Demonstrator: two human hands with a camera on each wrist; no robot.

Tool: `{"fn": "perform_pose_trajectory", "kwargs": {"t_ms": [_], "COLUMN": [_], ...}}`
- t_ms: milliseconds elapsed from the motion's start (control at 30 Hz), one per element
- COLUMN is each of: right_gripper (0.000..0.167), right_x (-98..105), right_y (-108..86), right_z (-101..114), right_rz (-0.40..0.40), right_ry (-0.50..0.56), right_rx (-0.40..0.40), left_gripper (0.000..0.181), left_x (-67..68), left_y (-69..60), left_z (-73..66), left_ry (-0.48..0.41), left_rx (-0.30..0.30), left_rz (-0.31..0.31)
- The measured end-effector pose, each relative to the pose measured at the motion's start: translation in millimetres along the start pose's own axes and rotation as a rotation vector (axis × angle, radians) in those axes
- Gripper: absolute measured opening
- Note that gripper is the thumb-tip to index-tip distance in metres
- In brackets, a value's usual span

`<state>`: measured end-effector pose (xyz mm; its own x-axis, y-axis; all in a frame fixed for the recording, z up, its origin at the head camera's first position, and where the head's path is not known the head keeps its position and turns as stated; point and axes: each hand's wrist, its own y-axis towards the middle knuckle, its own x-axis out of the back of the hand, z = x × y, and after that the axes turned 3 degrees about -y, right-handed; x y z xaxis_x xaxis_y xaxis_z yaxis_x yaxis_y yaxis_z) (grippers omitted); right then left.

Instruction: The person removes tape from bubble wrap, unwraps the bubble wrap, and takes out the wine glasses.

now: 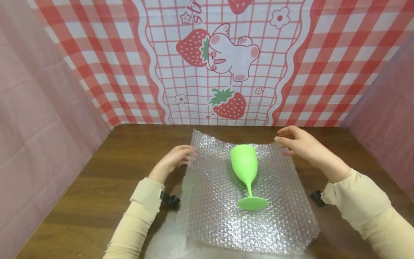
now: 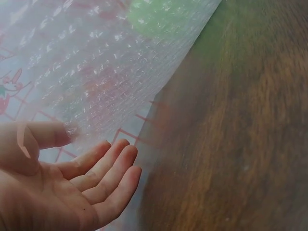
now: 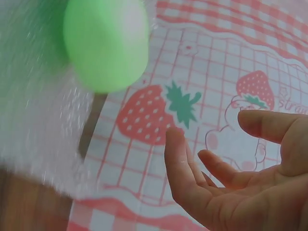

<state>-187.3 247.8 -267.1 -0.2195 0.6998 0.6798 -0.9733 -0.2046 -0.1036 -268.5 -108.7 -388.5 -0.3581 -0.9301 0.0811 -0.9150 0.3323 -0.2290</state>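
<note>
A bright green goblet point(image 1: 244, 165) lies on its side on a sheet of bubble wrap point(image 1: 213, 201), its bowl toward the back and its round foot toward the front. My left hand point(image 1: 178, 157) is at the sheet's left edge. In the left wrist view its thumb point(image 2: 50, 134) meets the wrap's corner, while the other fingers lie loosely extended and apart from the thumb. By the far right corner is my right hand point(image 1: 297, 143), its fingers loosely bent. The right wrist view shows a gap between its thumb and fingers, with nothing held; the goblet's bowl point(image 3: 107, 45) appears beyond.
The sheet lies on a brown wooden table point(image 1: 106, 183). A checked strawberry-print cloth point(image 1: 226, 72) hangs behind the table, and pink curtains point(image 1: 38, 108) stand at both sides. Black wrist-worn devices show below the left cuff point(image 1: 170, 200) and beside the right cuff point(image 1: 317, 198).
</note>
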Motion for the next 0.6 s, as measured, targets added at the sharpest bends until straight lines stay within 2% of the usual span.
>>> {"fn": "perform_pose_trajectory", "kwargs": {"t_ms": [133, 233, 367, 600], "right_gripper": [0.057, 0.056, 0.056, 0.061], "right_x": [-8, -16, -27, -39], "right_y": [5.7, 10.8, 16.8, 21.2], "right_z": [10, 17, 19, 11], "right_rz": [0.04, 0.04, 0.027, 0.022], "right_ry": [0.124, 0.18, 0.205, 0.204], "right_rx": [0.016, 0.02, 0.005, -0.031], "left_gripper": [0.037, 0.038, 0.038, 0.038], "left_x": [1.8, 2.3, 1.7, 0.7], "left_y": [-0.6, -0.2, 0.8, 1.8], "left_z": [0.9, 1.6, 2.7, 3.3], "left_ry": [-0.002, -0.003, -0.003, -0.001], "left_rx": [-0.002, -0.005, -0.001, 0.001], "left_rz": [-0.004, -0.002, 0.001, 0.001]}}
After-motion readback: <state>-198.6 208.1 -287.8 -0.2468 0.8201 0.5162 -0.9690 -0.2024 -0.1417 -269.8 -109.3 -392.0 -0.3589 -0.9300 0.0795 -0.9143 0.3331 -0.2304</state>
